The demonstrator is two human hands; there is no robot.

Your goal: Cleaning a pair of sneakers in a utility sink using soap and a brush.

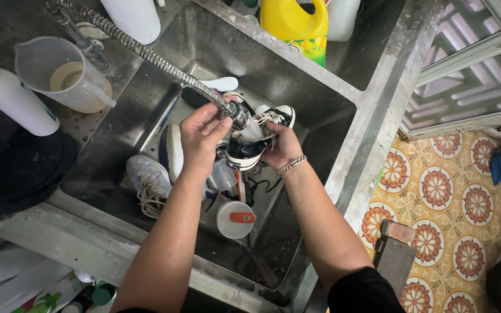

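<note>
Left hand (203, 134) grips the nozzle end of the metal spray hose (146, 55), fingers closed round it, aimed into the shoe. Right hand (282, 149) holds the black sneaker (256, 139) from below, closed on its side, over the steel sink (320, 87). Sneaker's long axis runs lower-left to upper-right, toe cap up-right, opening facing up. More shoes (152, 174) lie in the basin, maybe a brush (236, 219) too

A clear measuring jug (65, 72) is standing at the worktop's (7, 232) left edge beside a white bottle (13, 98). A yellow detergent jug (296, 23) is sitting at the back edge. A patterned tile floor (436, 191) is showing right.
</note>
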